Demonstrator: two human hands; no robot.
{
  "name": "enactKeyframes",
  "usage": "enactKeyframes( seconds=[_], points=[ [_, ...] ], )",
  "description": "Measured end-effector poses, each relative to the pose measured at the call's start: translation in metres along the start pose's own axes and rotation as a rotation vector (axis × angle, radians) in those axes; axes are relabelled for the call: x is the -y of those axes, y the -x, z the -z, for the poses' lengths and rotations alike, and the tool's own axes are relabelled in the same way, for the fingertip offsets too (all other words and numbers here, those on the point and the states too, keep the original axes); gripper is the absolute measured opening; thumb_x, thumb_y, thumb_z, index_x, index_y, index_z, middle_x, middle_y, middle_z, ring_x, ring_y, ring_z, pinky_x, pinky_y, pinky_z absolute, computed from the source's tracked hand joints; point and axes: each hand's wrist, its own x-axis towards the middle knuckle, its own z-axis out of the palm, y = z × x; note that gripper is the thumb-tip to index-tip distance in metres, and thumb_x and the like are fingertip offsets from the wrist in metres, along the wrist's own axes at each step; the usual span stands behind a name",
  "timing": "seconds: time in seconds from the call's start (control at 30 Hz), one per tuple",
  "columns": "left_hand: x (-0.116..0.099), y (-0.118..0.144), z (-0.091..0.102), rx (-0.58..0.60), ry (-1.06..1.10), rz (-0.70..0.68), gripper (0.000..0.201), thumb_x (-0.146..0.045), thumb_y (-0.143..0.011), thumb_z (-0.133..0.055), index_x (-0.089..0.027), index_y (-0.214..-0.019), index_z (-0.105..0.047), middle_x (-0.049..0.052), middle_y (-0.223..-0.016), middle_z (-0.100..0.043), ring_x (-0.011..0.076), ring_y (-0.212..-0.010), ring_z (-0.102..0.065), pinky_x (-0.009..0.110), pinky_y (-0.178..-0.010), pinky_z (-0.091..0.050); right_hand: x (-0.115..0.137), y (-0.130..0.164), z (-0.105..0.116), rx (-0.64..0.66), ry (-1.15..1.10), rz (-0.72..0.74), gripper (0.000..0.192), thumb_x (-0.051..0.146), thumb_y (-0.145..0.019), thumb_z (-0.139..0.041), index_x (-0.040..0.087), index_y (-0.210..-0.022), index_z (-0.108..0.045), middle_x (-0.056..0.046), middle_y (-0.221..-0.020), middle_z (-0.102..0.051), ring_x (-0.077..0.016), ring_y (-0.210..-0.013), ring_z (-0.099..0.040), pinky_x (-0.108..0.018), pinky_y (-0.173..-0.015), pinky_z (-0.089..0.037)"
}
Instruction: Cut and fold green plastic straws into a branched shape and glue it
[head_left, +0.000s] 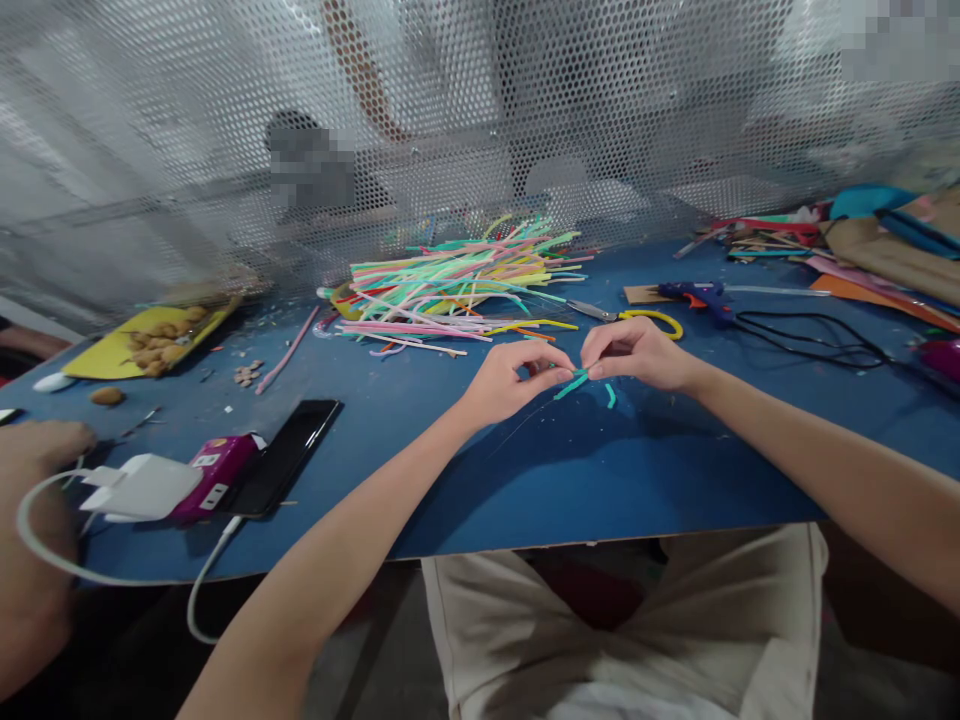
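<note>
My left hand and my right hand meet over the blue table, fingertips pinched close together. Between them is a short teal pipe cleaner, gripped from both sides. Its lower end sticks out down and to the left, and the part inside the fingers is hidden. A thin dark wire-like line runs down and left below my left hand. Just under my right hand lies a loose teal piece of pipe cleaner. Scissors with yellow handles rest right behind my right hand.
A large pile of pastel pipe cleaners lies at the back. To the right are a blue glue gun and its black cable. On the left are a phone, a purple power strip, a white charger, a yellow tray and another person's arm.
</note>
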Motion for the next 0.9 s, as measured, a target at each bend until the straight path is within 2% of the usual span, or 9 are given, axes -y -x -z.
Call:
enactKeyframes(
  seconds=[0.23,0.3,0.4,0.47,0.53,0.7,0.9],
  points=[
    [0.005,-0.002,0.005,0.003,0.017,-0.021,0.028,-0.046,-0.091,-0.070,-0.018,-0.090,-0.078,0.005,-0.087,-0.076,0.0127,-0.071,-0.064,0.024,-0.068,-0.048,-0.004,0.000,0.007,0.021,0.008,-0.020,0.022,0.036,-0.072,-0.089,0.019,-0.074,-0.074,-0.001,-0.078,-0.071,-0.0134,-0.072,-0.064,-0.028,-0.068,-0.051],
    [0.009,-0.003,0.007,-0.031,0.002,-0.029,0.028,-0.045,-0.090,-0.071,-0.018,-0.090,-0.078,0.005,-0.087,-0.077,0.0122,-0.070,-0.063,0.024,-0.068,-0.048,-0.005,0.000,0.009,-0.029,0.007,-0.019,0.023,0.038,-0.075,-0.087,0.020,-0.077,-0.073,0.000,-0.079,-0.070,-0.0119,-0.069,-0.061,-0.027,-0.067,-0.050],
    [0.017,-0.003,0.008,-0.127,-0.045,-0.030,0.024,-0.042,-0.089,-0.073,-0.019,-0.090,-0.079,0.004,-0.085,-0.077,0.0108,-0.065,-0.059,0.024,-0.065,-0.046,-0.008,0.000,0.009,-0.138,0.031,0.000,0.025,0.041,-0.081,-0.082,0.022,-0.096,-0.075,-0.001,-0.088,-0.071,-0.0104,-0.068,-0.057,-0.026,-0.065,-0.049],
    [0.022,-0.003,0.007,-0.176,-0.060,-0.024,0.022,-0.041,-0.089,-0.074,-0.020,-0.090,-0.080,0.003,-0.081,-0.076,0.0101,-0.062,-0.055,0.024,-0.063,-0.043,-0.010,-0.001,0.007,-0.109,0.104,-0.009,0.038,0.041,-0.079,-0.083,0.024,-0.112,-0.075,-0.002,-0.095,-0.073,-0.0115,-0.069,-0.058,-0.026,-0.065,-0.049],
    [0.026,-0.002,0.004,-0.204,-0.059,-0.010,0.022,-0.041,-0.087,-0.075,-0.020,-0.090,-0.080,0.002,-0.078,-0.075,0.0099,-0.060,-0.052,0.024,-0.062,-0.042,-0.010,-0.001,0.002,-0.059,0.196,-0.015,0.046,0.042,-0.076,-0.085,0.024,-0.117,-0.076,-0.004,-0.097,-0.075,-0.0134,-0.072,-0.061,-0.028,-0.067,-0.051],
    [0.026,0.000,-0.003,-0.189,-0.001,0.030,0.027,-0.045,-0.084,-0.077,-0.018,-0.088,-0.079,0.002,-0.075,-0.072,0.0097,-0.061,-0.051,0.024,-0.061,-0.041,-0.006,-0.001,-0.007,-0.081,0.341,0.030,0.025,0.043,-0.084,-0.077,0.022,-0.096,-0.082,-0.006,-0.092,-0.078,-0.0184,-0.081,-0.069,-0.031,-0.075,-0.054],
    [0.025,0.001,-0.009,-0.166,0.144,0.082,0.032,-0.043,-0.082,-0.080,-0.017,-0.099,-0.076,0.003,-0.082,-0.072,0.0075,-0.058,-0.051,0.023,-0.059,-0.042,-0.007,-0.001,-0.003,-0.064,0.454,0.069,0.023,0.043,-0.088,-0.074,0.021,-0.092,-0.080,-0.005,-0.086,-0.078,-0.0174,-0.077,-0.069,-0.031,-0.073,-0.053]
  ],
)
